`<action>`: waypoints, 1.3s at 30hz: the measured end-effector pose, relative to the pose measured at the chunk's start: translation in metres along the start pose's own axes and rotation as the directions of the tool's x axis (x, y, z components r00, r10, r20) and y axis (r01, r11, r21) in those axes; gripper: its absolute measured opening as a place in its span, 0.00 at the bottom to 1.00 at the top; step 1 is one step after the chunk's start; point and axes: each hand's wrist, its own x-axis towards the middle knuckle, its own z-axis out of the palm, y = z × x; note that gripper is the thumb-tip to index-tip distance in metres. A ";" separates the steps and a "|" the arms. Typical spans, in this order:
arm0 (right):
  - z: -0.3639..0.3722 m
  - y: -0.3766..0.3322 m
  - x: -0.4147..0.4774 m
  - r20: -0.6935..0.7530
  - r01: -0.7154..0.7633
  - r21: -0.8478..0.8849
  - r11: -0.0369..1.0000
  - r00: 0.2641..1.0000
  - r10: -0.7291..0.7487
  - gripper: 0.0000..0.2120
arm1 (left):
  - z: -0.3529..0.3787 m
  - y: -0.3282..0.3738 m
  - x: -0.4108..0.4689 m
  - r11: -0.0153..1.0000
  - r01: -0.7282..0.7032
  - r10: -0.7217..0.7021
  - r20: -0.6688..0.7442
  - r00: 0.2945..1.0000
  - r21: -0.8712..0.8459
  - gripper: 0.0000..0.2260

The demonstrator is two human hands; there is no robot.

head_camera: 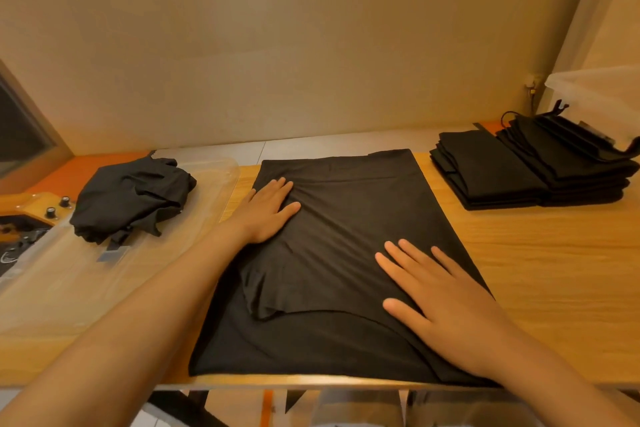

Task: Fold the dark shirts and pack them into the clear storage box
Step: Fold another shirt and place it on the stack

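Left hand (pixel 266 211) and right hand (pixel 446 302), both spread flat, press the dark shirt (pixel 346 218); its long axis runs the way both hands point, away from the person.

Matt black cloth shirt (pixel 346 236) on smooth grained wooden table (pixel 554 270).

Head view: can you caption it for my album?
The left hand and right hand press a shirt flat on the table.
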 end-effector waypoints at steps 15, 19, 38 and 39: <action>-0.003 -0.005 0.000 0.042 -0.123 0.052 0.991 0.992 0.121 0.33 | -0.007 -0.006 0.051 0.994 0.108 -0.108 -0.067 0.992 0.005 0.27; -0.007 0.005 -0.011 -0.043 -0.068 0.141 0.988 0.996 0.075 0.43 | -0.023 0.015 -0.002 0.995 -0.028 0.013 -0.163 0.987 -0.091 0.26; -0.029 0.032 -0.085 -0.070 0.071 0.118 0.990 0.996 -0.064 0.30 | 0.001 0.000 -0.226 0.922 -0.351 0.340 -0.091 0.936 -0.162 0.42; -0.030 0.040 -0.090 -0.039 0.095 0.095 0.991 0.995 -0.092 0.35 | 0.001 -0.008 -0.231 0.926 -0.366 0.361 -0.071 0.930 -0.096 0.46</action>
